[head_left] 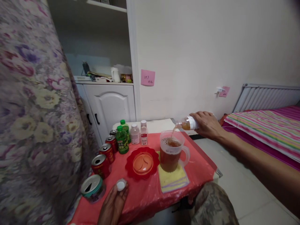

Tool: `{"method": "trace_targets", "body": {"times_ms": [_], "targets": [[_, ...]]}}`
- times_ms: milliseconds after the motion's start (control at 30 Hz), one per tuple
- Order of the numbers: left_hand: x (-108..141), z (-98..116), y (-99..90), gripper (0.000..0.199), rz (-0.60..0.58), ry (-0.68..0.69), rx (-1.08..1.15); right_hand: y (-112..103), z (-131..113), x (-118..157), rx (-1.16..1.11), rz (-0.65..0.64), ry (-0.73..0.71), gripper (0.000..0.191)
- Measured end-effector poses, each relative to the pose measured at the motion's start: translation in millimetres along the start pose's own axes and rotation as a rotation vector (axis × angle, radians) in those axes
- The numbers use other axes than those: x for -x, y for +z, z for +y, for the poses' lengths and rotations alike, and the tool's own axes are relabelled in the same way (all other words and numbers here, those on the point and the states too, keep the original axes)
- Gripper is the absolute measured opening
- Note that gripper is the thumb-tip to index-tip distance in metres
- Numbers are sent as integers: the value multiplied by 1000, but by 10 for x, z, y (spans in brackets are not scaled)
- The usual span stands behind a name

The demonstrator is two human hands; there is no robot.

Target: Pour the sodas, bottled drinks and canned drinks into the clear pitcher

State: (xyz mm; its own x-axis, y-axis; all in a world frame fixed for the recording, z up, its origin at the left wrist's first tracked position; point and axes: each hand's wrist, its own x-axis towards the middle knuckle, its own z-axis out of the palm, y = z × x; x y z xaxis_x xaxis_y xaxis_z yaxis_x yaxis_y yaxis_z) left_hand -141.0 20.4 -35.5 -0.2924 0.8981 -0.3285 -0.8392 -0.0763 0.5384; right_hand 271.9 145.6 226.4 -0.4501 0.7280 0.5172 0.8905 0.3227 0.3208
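Note:
My right hand (206, 123) is wrapped round a clear bottle (188, 123), tilted with its mouth to the left. Amber liquid runs from it into a translucent pitcher (170, 156), which holds brown, frothy liquid. The pitcher stands on a folded yellow cloth (172, 181), its handle to the right. At the table's front left, my left hand (114, 198) holds a white cap (121, 185) at its fingertips. Between the hands, an orange lid (142, 163) lies in a red scalloped dish (130, 173).
Opened cans (101, 165) line the left side of the red-covered table (145, 200). Green bottles (122, 140) and two clear bottles (135, 134) stand at the back. A floral curtain (35, 109) hangs at left; a bed (267, 125) is at right. My knee (214, 203) is near the front edge.

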Motion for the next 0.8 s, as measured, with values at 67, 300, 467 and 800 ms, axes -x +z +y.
{"method": "trace_targets", "body": {"times_ms": [67,300,467,800], "targets": [[5,3,13,28,8,1,-4,-7,1,2,5,1,0,45],[-30,17,7,34,21,-17,-17,-31,24,-6,22,-1,0,45],[-33,24,-22,28,-3,-19,-21,-51,34,-10,27,6,3,45],[-29,18,-19,24,-13,-5,-6,-59,48,-11,49,7,-18,45]]}}
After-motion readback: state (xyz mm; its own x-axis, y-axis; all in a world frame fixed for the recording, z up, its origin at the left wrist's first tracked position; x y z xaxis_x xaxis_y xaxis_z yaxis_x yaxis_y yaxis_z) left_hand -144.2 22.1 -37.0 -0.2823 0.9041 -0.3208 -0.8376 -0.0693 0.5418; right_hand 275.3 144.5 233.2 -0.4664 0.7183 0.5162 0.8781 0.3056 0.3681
